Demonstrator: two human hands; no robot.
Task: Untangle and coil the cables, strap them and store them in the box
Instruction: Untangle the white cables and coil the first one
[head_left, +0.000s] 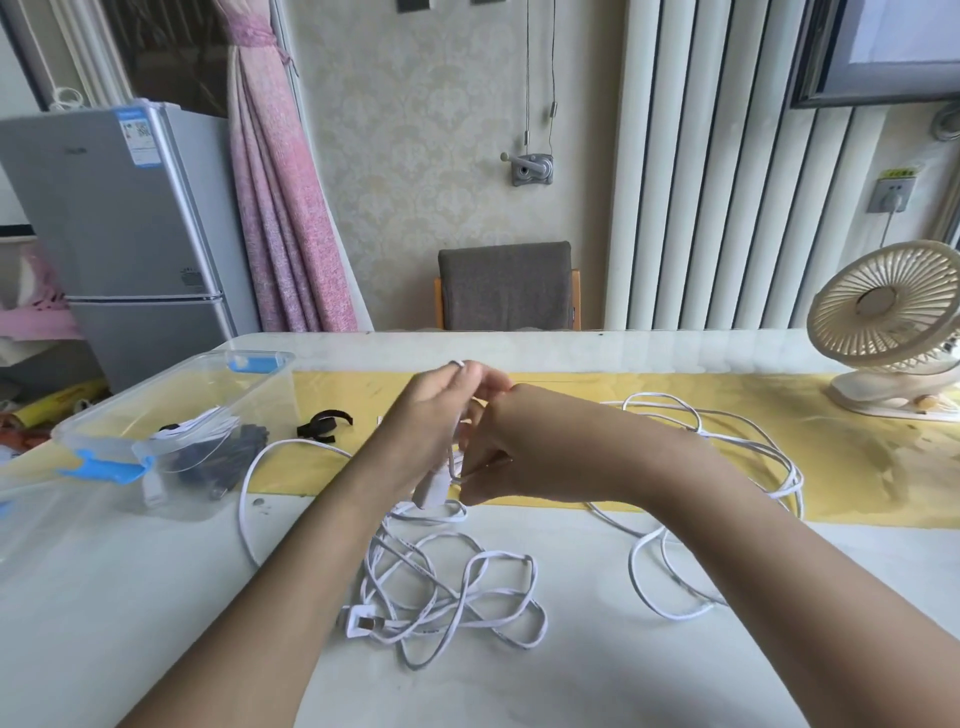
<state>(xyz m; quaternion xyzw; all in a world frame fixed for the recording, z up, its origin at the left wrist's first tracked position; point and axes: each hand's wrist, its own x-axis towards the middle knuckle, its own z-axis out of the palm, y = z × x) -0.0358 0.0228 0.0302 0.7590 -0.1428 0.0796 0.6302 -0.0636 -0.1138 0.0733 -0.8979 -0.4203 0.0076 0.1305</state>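
Forearms (291, 571): both reached in from the near edge and met over the middle of the tabletop (156, 597).
Near tangle: a white cable (452, 592) lay knotted in loose loops just below the hands, with its plug (363, 622) at the near-left side.
Left hand (441, 410): its fingers were curled round a strand of that cable, and a loop rode over one finger; a white connector (430, 488) hung beneath.
Right hand (506, 447): its fingers pinched the same strand close to the connector.
Right-side cable (748, 467): more white loops sprawled over the yellow runner (857, 467).
Handling: the cable looked light, limp, springy and fairly smooth; I judged it best taken by the connector end and fed back through the knots, never yanked.
Strap (324, 426): black and loose, it lay between the hands and the box.
Box (130, 397): clear with blue latches, it stood at the far left, already holding coiled cables.
Writing: the fridge (130, 234) sticker and the marks printed along the cable sheath were too small to read; no brand was legible.
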